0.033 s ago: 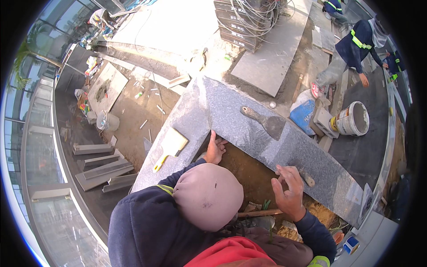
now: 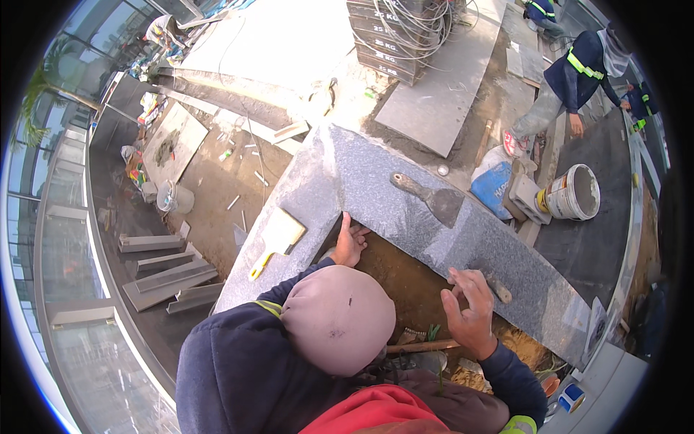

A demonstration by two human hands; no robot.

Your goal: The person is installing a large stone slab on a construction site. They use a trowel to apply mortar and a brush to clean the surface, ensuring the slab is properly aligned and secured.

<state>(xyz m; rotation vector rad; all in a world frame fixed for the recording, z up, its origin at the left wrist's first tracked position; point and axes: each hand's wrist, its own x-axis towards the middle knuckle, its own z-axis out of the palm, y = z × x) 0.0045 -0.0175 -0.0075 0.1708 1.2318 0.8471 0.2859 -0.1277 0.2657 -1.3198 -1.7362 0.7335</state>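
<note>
Looking down in the head view, I have my left hand (image 2: 349, 244) at the inner corner of the grey speckled stone slab (image 2: 477, 242), beyond the brown bare soil (image 2: 397, 271); whether its fingers pinch the edge, I cannot tell. My right hand (image 2: 470, 311), fingers loosely curled, thumb apart, pinches nothing beside the slab. I judge light, even pressure best, fingertips kept from beneath that edge.

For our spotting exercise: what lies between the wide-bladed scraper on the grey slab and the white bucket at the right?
In the head view, a blue bag and a grey block lie between the scraper and bucket.
</note>
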